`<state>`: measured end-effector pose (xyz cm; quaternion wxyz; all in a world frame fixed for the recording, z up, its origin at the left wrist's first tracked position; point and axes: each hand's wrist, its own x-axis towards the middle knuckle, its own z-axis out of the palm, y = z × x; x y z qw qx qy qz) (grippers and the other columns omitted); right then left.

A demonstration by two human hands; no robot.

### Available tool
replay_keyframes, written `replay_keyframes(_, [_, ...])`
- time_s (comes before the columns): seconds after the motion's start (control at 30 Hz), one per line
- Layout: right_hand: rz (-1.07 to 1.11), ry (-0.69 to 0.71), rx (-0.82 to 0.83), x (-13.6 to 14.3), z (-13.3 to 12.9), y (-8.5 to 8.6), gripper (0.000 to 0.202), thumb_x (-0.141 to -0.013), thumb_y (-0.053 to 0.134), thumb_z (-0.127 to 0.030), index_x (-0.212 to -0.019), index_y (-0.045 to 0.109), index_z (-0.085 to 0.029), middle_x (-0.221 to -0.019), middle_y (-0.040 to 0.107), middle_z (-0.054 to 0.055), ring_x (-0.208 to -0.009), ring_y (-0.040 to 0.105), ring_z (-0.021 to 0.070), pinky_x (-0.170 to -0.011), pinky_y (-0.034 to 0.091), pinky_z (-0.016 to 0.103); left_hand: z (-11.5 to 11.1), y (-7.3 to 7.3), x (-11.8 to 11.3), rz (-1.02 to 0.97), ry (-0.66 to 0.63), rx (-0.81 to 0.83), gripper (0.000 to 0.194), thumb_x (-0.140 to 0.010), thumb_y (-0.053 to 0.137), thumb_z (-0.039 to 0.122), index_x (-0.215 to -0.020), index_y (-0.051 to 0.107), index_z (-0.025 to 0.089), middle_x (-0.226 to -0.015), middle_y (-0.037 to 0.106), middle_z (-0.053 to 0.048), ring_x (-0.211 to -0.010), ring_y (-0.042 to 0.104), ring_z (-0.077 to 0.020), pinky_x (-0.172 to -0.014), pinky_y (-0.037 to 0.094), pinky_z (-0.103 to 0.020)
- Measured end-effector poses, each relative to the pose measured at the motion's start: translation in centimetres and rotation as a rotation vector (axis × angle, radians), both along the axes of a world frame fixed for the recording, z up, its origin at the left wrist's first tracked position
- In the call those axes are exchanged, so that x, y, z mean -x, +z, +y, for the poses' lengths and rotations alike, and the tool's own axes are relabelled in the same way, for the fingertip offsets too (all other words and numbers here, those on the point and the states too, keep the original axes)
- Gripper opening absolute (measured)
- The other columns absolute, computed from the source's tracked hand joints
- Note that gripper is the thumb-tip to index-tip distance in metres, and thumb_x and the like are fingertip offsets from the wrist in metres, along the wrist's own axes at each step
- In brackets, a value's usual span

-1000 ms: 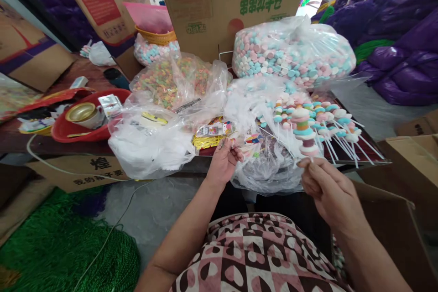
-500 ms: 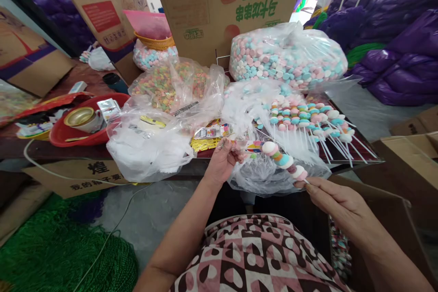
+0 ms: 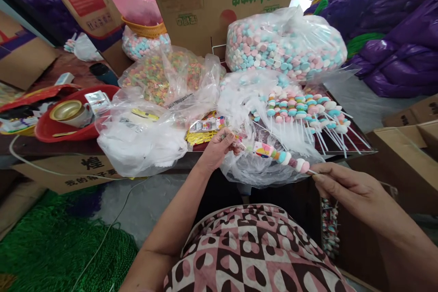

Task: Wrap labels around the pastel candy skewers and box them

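Note:
My left hand (image 3: pixel 221 147) pinches the far end of a clear printed wrapper (image 3: pixel 262 148), above the table's front edge. My right hand (image 3: pixel 347 188) is closed on the thin stick of a marshmallow skewer (image 3: pixel 293 162). The skewer's tip end lies inside the wrapper, while its pink and white lower marshmallows show near my right fingers. Just beyond, finished-looking marshmallow skewers (image 3: pixel 297 107) lie in a pile, white sticks pointing toward me. Beside my left hand rest flat printed wrappers (image 3: pixel 208 124) and yellow twist ties (image 3: pixel 201 137).
Big bags of pastel marshmallows (image 3: pixel 285 45) and colourful gummy candies (image 3: pixel 160 75) stand at the back before a cardboard box (image 3: pixel 191 4). A red basin (image 3: pixel 44 130) sits on the left. On the right, below the table, an open carton (image 3: pixel 362 237) holds more skewers.
The wrapper has slid over the skewer's upper marshmallows, with its printed band now around them. My right hand has moved slightly right and up. The camera view has shifted a little.

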<state>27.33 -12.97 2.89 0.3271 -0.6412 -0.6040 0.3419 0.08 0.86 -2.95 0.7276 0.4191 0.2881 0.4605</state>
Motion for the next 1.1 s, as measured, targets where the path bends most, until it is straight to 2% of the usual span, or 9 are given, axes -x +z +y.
replay_keyframes(0.07, [0.042, -0.037, -0.053, 0.3, 0.0, -0.6, 0.042, -0.080, 0.065, -0.062, -0.084, 0.077, -0.022, -0.050, 0.054, 0.001, -0.046, 0.047, 0.0139, -0.045, 0.038, 0.026, 0.1, 0.1, 0.0, 0.016, 0.000, -0.023, 0.043, -0.069, 0.081, 0.051, -0.071, 0.053, 0.019, -0.059, 0.059, 0.005, -0.052, 0.058, -0.0089, -0.051, 0.048, -0.023])
replay_keyframes(0.27, [0.085, -0.261, -0.156, 1.4, -0.3, -2.8, 0.032, -0.075, 0.073, -0.051, -0.083, 0.080, -0.021, -0.055, 0.058, 0.001, -0.049, 0.046, 0.0134, -0.045, 0.036, 0.026, 0.2, 0.7, 0.3, 0.066, 0.017, -0.083, 0.040, -0.073, 0.078, 0.051, -0.072, 0.054, 0.019, -0.058, 0.061, 0.004, -0.053, 0.059, -0.0093, -0.052, 0.048, -0.022])
replay_keyframes(0.5, [0.174, -0.254, -0.024, 1.6, -0.8, -3.4, 0.036, -0.077, 0.071, -0.055, -0.081, 0.076, -0.019, -0.054, 0.048, 0.000, -0.050, 0.040, 0.0134, -0.043, 0.031, 0.027, 0.3, 1.5, 0.7, 0.142, 0.088, -0.142, 0.041, -0.072, 0.078, 0.052, -0.073, 0.054, 0.019, -0.056, 0.060, 0.004, -0.051, 0.057, -0.0091, -0.052, 0.046, -0.022])
replay_keyframes(0.67, [0.286, -0.176, 0.121, 1.7, -0.7, -3.5, 0.044, -0.077, 0.068, -0.061, -0.084, 0.075, -0.018, -0.050, 0.042, -0.002, -0.046, 0.036, 0.0115, -0.041, 0.026, 0.025, 0.2, 1.4, 1.0, 0.206, 0.092, -0.233, 0.036, -0.077, 0.074, 0.050, -0.075, 0.055, 0.019, -0.059, 0.061, 0.004, -0.053, 0.058, -0.0087, -0.055, 0.047, -0.022])
replay_keyframes(0.77, [0.315, -0.177, 0.062, 1.9, -0.6, -3.9, 0.041, -0.074, 0.075, -0.055, -0.092, 0.075, -0.019, -0.051, 0.045, -0.003, -0.047, 0.039, 0.0114, -0.043, 0.029, 0.024, 0.1, 1.2, 1.2, 0.240, 0.098, -0.280, 0.035, -0.079, 0.072, 0.050, -0.075, 0.056, 0.019, -0.059, 0.061, 0.004, -0.054, 0.058, -0.0089, -0.056, 0.047, -0.022])
replay_keyframes(0.83, [0.322, -0.192, 0.005, 2.2, -0.7, -4.2, 0.036, -0.072, 0.077, -0.052, -0.088, 0.075, -0.020, -0.053, 0.047, -0.003, -0.048, 0.041, 0.0113, -0.044, 0.031, 0.024, 0.0, 1.1, 1.1, 0.257, 0.092, -0.292, 0.035, -0.080, 0.071, 0.049, -0.074, 0.055, 0.019, -0.059, 0.061, 0.004, -0.054, 0.058, -0.0090, -0.057, 0.047, -0.022])
replay_keyframes(0.97, [0.275, -0.237, -0.086, 3.0, -0.7, -5.0, 0.029, -0.077, 0.073, -0.050, -0.079, 0.074, -0.021, -0.052, 0.050, -0.003, -0.049, 0.043, 0.0119, -0.047, 0.034, 0.025, -0.3, 1.2, 1.0, 0.267, 0.047, -0.318, 0.033, -0.083, 0.068, 0.048, -0.075, 0.055, 0.019, -0.061, 0.060, 0.004, -0.056, 0.057, -0.0091, -0.059, 0.047, -0.023])
replay_keyframes(1.1, [0.219, -0.225, -0.077, 3.6, -0.6, -5.0, 0.030, -0.080, 0.069, -0.051, -0.078, 0.074, -0.022, -0.047, 0.044, -0.005, -0.046, 0.038, 0.0109, -0.045, 0.031, 0.025, -0.6, 1.9, 0.6, 0.239, 0.033, -0.305, 0.031, -0.081, 0.072, 0.046, -0.076, 0.058, 0.018, -0.070, 0.064, 0.002, -0.062, 0.058, -0.0091, -0.064, 0.048, -0.024])
